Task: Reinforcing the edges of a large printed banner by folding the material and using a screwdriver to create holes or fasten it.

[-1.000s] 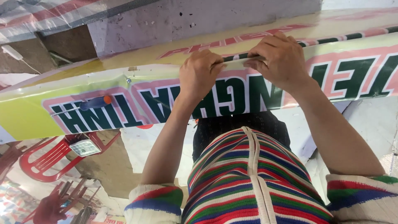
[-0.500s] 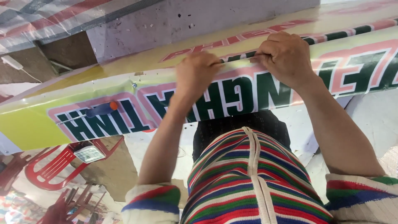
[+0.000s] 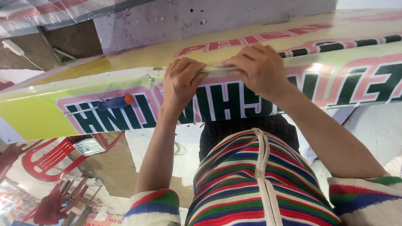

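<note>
Across the glossy banner [image 3: 37, 115], left hand [image 3: 181, 81] and right hand [image 3: 256, 69] pinch its folded edge beside a screwdriver [image 3: 109, 104].

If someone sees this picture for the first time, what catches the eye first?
First the long glossy yellow-green banner with big dark letters, stretched across the picture. At its upper fold, the left hand and right hand pinch the edge side by side. A screwdriver with a blue and orange handle lies on the banner at left.

Both hands [image 3: 217, 77] shifted left along banner [image 3: 293, 90] fold, closer together.
</note>
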